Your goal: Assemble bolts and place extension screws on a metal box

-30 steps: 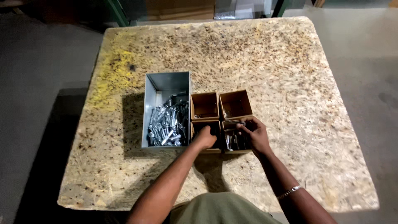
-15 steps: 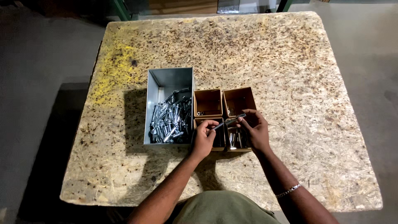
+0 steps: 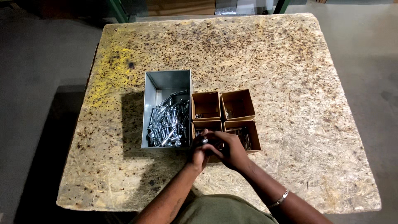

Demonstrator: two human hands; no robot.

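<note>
My left hand (image 3: 198, 154) and my right hand (image 3: 230, 152) meet over the near-left of four small brown cardboard boxes (image 3: 206, 125). A shiny bolt (image 3: 204, 141) glints between the fingers of both hands, which are curled around it. The near-right box (image 3: 253, 137) holds a few dark metal pieces. A small part lies in the far-left box (image 3: 206, 103), and the far-right box (image 3: 238, 103) looks almost bare. To the left stands a grey metal bin (image 3: 167, 80) with several silver bolts (image 3: 168, 124) heaped in its near half.
Everything sits on a speckled chipboard tabletop (image 3: 290, 62) with a yellow stain (image 3: 111, 70) at its far left. Grey floor surrounds the table, and its edges are close on every side. A silver bracelet (image 3: 280, 198) is on my right wrist.
Both hands have drawn back toward me and to the left, from over the near-right box to over the near-left one. They have closed together on the bolt.
</note>
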